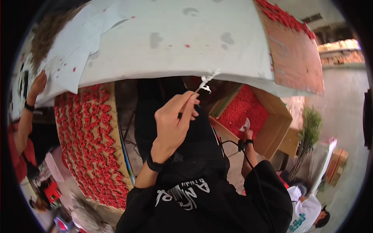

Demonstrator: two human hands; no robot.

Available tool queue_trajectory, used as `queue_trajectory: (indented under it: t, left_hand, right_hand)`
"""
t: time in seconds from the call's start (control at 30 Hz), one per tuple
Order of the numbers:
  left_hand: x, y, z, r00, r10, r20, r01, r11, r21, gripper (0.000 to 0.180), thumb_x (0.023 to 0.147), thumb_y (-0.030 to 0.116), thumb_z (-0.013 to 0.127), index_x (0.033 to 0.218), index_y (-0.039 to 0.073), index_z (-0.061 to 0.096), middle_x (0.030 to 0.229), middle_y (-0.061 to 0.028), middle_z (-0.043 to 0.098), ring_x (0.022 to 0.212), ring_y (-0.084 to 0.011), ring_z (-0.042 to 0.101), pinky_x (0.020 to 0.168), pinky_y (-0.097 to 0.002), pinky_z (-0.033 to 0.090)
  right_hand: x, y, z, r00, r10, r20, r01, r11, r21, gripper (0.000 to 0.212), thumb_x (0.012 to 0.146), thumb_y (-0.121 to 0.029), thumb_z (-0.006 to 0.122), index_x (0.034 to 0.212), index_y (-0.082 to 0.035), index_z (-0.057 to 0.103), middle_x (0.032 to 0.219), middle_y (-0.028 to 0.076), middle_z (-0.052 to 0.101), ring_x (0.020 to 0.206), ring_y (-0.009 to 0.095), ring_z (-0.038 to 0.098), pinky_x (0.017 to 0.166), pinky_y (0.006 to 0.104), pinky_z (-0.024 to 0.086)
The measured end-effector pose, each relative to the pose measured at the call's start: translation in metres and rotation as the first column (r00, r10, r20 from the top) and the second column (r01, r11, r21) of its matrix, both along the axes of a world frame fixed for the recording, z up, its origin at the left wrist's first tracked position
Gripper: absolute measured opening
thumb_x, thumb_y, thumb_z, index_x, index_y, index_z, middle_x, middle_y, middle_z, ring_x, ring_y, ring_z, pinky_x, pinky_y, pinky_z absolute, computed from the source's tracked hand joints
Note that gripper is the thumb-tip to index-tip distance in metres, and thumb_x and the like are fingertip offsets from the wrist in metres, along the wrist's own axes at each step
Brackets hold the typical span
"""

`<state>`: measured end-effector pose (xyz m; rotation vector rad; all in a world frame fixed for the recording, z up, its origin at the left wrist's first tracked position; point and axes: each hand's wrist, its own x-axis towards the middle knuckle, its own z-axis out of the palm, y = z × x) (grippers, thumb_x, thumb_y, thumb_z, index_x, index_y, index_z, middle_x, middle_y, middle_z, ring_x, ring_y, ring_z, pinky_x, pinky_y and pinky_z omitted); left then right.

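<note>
My left hand [173,118] is raised in front of me with its fingers pinched round a thin stem. At the stem's upper end is a white, branching tip [206,80], close to the table edge. Down on the right, my right hand [248,134] reaches into a cardboard box [274,134] filled with small red berries or beads [243,106]. Its fingers are closed on a small white rounded thing [245,124], like a scoop, resting among the red pieces. Part of that white thing is hidden by the hand.
A white-covered table [155,54] spans the far side, with a brown board [297,64] at its right. Rows of red berry-like sprigs lie on a board [93,143] at left. Beside it works another person, whose hand [39,82] touches the table. Green stems [311,124] stand right.
</note>
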<state>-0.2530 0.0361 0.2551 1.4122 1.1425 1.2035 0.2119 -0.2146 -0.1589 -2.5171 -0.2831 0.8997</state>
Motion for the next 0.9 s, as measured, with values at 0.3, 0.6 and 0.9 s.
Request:
queue_trajectory:
  t: [0.3,0.6,0.9]
  left_hand:
    - [0.121,-0.007,-0.074,0.741,-0.403,0.538,0.640,0.665,-0.385,0.026,0.097,0.017,0.048,0.097,-0.006,0.059,0.076,-0.0084,0.060,0.057,-0.0132,0.061,0.047,-0.0229,0.049]
    - [0.200,-0.013,-0.154,0.832,-0.474,0.289,0.549,0.626,-0.554,0.027,0.095,0.015,0.048,0.090,-0.008,0.060,0.069,-0.0094,0.059,0.053,-0.0130,0.059,0.045,-0.0239,0.049]
    - [0.245,-0.030,-0.219,0.797,-0.545,-0.260,0.421,0.810,-0.409,0.024,0.089,0.012,0.051,0.082,-0.008,0.062,0.062,-0.0172,0.062,0.052,-0.0223,0.064,0.048,-0.0353,0.050]
  right_hand:
    - [-0.021,0.025,-0.057,0.975,-0.088,-0.202,0.140,0.956,0.259,0.047,0.077,-0.020,0.062,0.114,0.009,0.054,0.105,0.020,0.063,0.089,0.030,0.063,0.069,0.0416,0.047]
    - [-0.057,0.077,-0.017,0.921,-0.053,-0.385,0.233,0.868,0.439,0.052,0.084,-0.011,0.043,0.134,0.002,0.039,0.105,0.009,0.060,0.092,0.018,0.057,0.078,0.0298,0.045]
    - [-0.050,0.099,0.179,0.997,-0.063,0.038,0.039,0.894,0.445,0.043,0.081,-0.018,0.060,0.116,0.004,0.050,0.099,0.013,0.060,0.087,0.018,0.057,0.074,0.0302,0.047]
